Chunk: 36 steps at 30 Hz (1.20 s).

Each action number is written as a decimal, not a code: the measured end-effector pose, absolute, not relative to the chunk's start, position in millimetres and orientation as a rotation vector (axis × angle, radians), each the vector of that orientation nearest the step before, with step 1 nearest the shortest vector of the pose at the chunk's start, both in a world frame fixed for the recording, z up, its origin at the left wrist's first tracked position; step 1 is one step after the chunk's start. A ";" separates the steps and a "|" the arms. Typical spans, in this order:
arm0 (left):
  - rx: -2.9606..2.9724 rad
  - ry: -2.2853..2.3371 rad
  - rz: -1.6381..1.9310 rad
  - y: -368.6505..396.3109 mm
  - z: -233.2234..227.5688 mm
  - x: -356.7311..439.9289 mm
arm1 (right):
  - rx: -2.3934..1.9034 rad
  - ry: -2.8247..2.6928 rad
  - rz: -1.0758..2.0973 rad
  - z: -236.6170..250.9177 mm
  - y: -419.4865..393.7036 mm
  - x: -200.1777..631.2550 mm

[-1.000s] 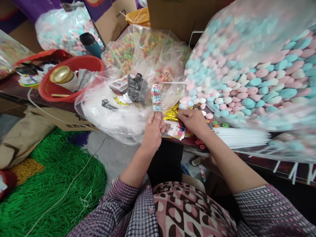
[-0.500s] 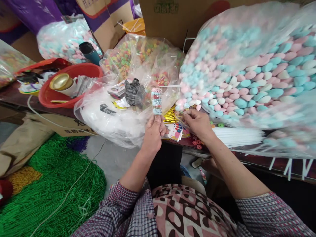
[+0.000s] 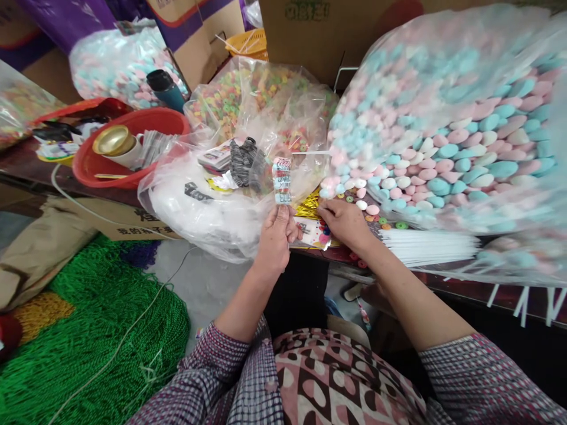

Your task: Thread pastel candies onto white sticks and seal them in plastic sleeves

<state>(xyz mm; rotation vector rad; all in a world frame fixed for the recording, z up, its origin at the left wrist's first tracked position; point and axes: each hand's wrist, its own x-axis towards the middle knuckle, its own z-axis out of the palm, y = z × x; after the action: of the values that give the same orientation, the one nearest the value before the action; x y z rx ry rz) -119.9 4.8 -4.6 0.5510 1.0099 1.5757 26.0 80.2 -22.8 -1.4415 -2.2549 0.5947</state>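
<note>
My left hand (image 3: 275,239) is closed, thumb and fingers pinching the bottom end of a small clear printed packet (image 3: 282,180). The packet stands upright above the fist, with blue and red print; its contents are too small to make out. To its right, my right hand (image 3: 348,223) has its fingertips pinched at the edge of a pile of gold twist ties (image 3: 308,205). Beneath the ties lie colourful printed cards (image 3: 313,232). Small ring-shaped candies (image 3: 401,225) and a few egg-shaped candies (image 3: 372,209) are scattered beyond the right hand.
A large clear bag of pink, blue and white egg-shaped candies (image 3: 463,136) fills the right side. White sticks (image 3: 429,247) lie in front of it. Another bag holds ring candies (image 3: 248,88). A red basin (image 3: 84,168) stands left; green cords (image 3: 110,313) heap on the floor.
My right hand has moved a little left, onto the edge of the gold twist ties. The left hand keeps holding the packet upright in nearly the same place. The view has shifted slightly.
</note>
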 end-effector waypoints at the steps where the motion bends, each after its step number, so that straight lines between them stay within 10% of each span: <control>1: 0.550 1.007 1.576 5.0 -5.2 -119.7 | -1.446 -2.172 0.661 -23.7 80.6 28.1; 27: 0.639 1.061 1.338 2.2 -6.6 -86.0 | -1.246 -1.476 1.030 1.9 30.1 62.0; 36: 0.725 1.072 1.150 -4.7 2.2 -58.6 | -1.457 -1.733 0.647 -5.2 10.8 61.7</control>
<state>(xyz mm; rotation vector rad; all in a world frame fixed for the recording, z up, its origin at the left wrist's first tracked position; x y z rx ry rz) -58.6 -4.7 2.2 0.7249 1.0723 1.1504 61.7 10.8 -5.2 -1.4567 -1.7329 0.6472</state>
